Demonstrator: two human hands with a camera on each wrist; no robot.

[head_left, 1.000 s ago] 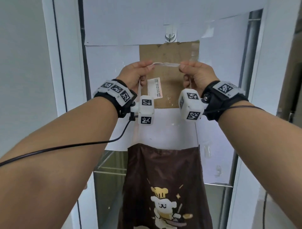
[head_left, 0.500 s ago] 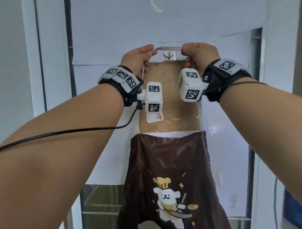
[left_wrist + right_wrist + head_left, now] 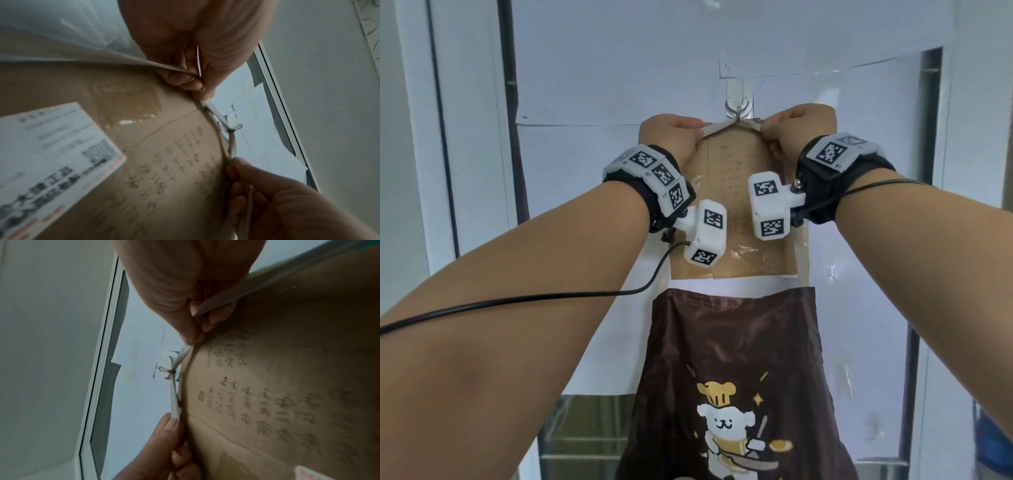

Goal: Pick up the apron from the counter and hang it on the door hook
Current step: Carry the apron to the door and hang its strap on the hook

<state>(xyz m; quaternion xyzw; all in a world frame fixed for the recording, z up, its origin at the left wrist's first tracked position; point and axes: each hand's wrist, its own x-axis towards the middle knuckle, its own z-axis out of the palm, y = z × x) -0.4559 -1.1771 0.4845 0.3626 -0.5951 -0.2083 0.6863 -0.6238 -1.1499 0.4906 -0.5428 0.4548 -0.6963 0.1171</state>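
A brown apron (image 3: pixel 732 370) with a cartoon chef bear print hangs flat against the door below my hands. Its pale neck strap (image 3: pixel 717 126) runs over the metal door hook (image 3: pixel 738 111), peaking there. My left hand (image 3: pixel 671 137) pinches the strap left of the hook, and my right hand (image 3: pixel 796 132) pinches it on the right. In the left wrist view the left hand (image 3: pixel 195 78) grips the strap (image 3: pixel 231 146) with the hook (image 3: pixel 235 128) between both hands. The right wrist view shows the right hand (image 3: pixel 193 331), the strap (image 3: pixel 174 395) and the hook (image 3: pixel 166 369).
A brown cardboard sheet (image 3: pixel 736 212) with handwriting is taped to the door behind the strap, with white paper (image 3: pixel 619 68) around it. A dark door frame (image 3: pixel 512 137) stands at left, a glass strip (image 3: pixel 924 171) at right. A black cable (image 3: pixel 517 299) trails from my left wrist.
Both hands carried the strap up past the hook and have brought it down onto it. The strap now bends over the hook instead of stretching straight. The apron rose with it.
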